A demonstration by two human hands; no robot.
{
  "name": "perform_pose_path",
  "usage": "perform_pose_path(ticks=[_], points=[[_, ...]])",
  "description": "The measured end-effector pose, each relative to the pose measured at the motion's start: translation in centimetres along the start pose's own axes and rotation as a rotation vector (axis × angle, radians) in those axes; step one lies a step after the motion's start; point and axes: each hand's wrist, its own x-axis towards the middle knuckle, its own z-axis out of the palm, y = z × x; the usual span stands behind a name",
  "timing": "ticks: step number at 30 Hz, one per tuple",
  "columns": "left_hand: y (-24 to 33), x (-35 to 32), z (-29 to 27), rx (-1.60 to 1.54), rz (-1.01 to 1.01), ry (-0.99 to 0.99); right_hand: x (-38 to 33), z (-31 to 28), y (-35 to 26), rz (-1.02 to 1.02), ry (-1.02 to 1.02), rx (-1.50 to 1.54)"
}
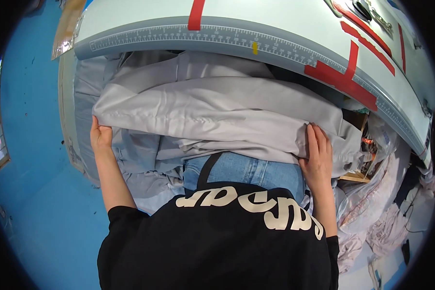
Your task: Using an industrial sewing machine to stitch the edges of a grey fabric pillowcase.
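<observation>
A wide piece of light grey fabric (212,106) stretches across my lap below the table edge, with a seam line and soft wrinkles along it. My left hand (101,137) is closed on the fabric's left corner, the fingertips at its edge. Toward the right end, my right hand (318,154) grips the same fabric, fingers laid over a fold and thumb on the nearer side. Between the hands the near edge runs fairly straight, while more grey folds hang beneath it over my jeans (256,169). What lies under the folds is hidden.
The white worktable (140,12) has a grey ruler strip (227,36) along its curved front edge, with red tape (340,84) on it. At right are a wooden box (355,177) holding small items and piled pale pink cloth (389,232). The floor (38,193) is blue.
</observation>
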Motion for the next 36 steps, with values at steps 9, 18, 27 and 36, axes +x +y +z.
perform_pose_path(ticks=[9,18,27,36], points=[[-1.0,-0.3,0.1,-0.018,-0.006,0.023,0.9,-0.4,0.3,-0.054,-0.055,-0.091],[-1.9,-3.4,4.3,-0.005,-0.103,-0.043,-0.2,0.0,4.9,0.009,0.345,-0.001],[-4.6,-5.0,9.7,0.04,-0.119,-0.32,-8.6,-9.2,15.3,0.328,0.846,0.08],[-11.3,-3.0,7.2,0.181,-0.255,-0.153,-12.6,-9.6,21.6,0.43,0.919,0.0]])
